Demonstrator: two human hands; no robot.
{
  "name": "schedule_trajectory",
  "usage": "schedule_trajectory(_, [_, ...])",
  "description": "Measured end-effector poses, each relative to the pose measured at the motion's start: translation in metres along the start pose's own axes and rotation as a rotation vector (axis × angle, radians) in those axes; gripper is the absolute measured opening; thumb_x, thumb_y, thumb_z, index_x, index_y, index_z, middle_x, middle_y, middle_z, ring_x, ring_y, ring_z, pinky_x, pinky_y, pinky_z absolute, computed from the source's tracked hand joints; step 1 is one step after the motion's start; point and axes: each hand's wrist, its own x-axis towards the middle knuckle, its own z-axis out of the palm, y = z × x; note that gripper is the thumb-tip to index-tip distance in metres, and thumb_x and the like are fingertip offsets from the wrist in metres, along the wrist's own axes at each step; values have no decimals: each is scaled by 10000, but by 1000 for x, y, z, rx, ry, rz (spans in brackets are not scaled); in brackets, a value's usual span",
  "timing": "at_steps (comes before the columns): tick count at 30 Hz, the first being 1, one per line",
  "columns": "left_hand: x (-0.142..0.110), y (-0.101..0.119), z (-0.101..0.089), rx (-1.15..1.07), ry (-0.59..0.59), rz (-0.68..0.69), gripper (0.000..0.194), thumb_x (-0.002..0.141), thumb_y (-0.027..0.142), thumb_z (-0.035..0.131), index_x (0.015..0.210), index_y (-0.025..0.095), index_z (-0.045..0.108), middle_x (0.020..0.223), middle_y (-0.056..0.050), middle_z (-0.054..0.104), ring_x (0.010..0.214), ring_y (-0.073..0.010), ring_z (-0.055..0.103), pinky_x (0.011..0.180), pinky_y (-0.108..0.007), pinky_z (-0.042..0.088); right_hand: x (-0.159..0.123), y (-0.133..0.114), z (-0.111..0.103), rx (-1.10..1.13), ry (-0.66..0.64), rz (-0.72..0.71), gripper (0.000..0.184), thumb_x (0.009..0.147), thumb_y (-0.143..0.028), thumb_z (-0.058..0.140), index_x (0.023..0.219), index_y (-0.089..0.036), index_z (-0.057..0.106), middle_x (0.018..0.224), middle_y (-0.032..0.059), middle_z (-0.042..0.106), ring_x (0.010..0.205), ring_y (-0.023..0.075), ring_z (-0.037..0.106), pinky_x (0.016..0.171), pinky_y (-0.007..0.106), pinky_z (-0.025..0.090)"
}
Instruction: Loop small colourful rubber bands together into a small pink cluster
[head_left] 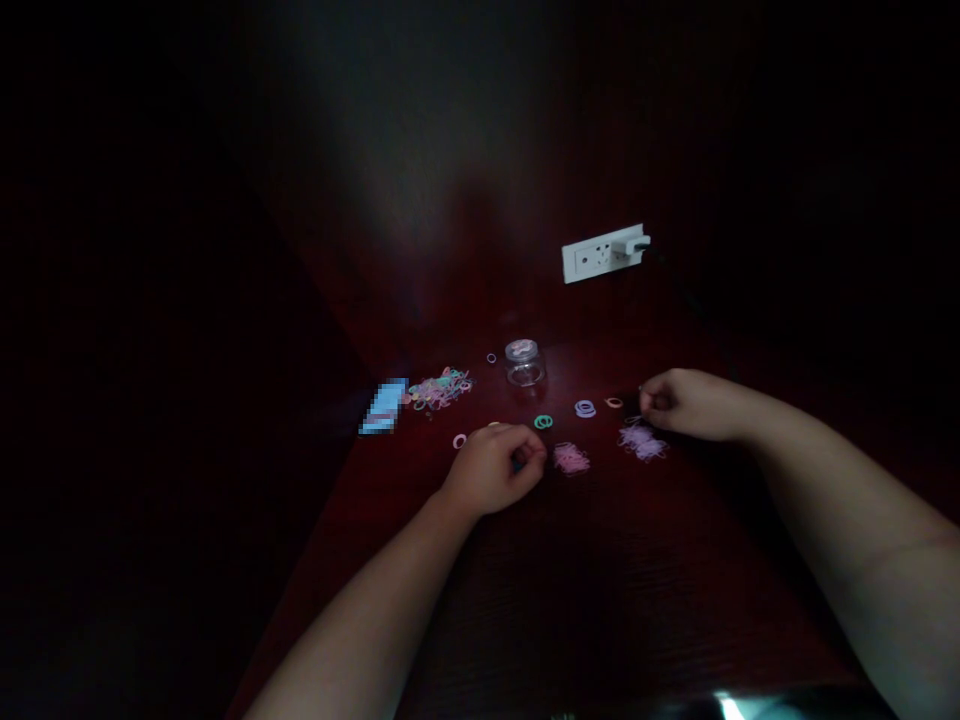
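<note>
On the dark red surface [585,570], my left hand [495,468] is resting curled beside sorted-looking pink bands [572,459], my right hand [686,405] is pinching narrowly by purple bands [643,443], any contents unclear, while mixed bands [444,388] left of centre are looking unsorted.

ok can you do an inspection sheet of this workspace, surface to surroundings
surface: dark red tabletop, dimly lit
job's things: mixed pile of small bands at left; pink pile and purple pile near the hands; green rings, purple rings and orange ring in a row farther back; clear jar, lid on, behind the row
clutter: pixelated bright panel beside the mixed pile
grip: left hand curled, beside pink pile; right hand fingers drawn together, by purple pile; contents of either can't be told
cables: plug in wall socket, dark lead lost in shadow
surroundings: dark wall behind
</note>
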Motion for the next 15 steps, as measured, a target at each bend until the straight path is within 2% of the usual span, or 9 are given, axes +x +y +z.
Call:
schedule_trajectory(11, [0, -1, 0, 5, -9, -7, 95, 845, 190, 570, 790, 189, 648, 709, 13, 668, 665, -123, 610, 692, -257, 479, -2, -2, -1, 8, -107, 6, 74, 687, -223, 592, 690, -200, 662, 634, 14, 661, 582, 169, 565, 571, 294, 404])
schedule_trajectory(15, [0, -3, -2, 26, -8, -11, 93, 847, 194, 571, 801, 191, 653, 720, 10, 661, 672, -124, 611, 678, -253, 478, -1, 0, -2, -19, -56, 18, 103, 731, -243, 566, 720, -205, 661, 676, 22, 682, 623, 185, 597, 608, 301, 416])
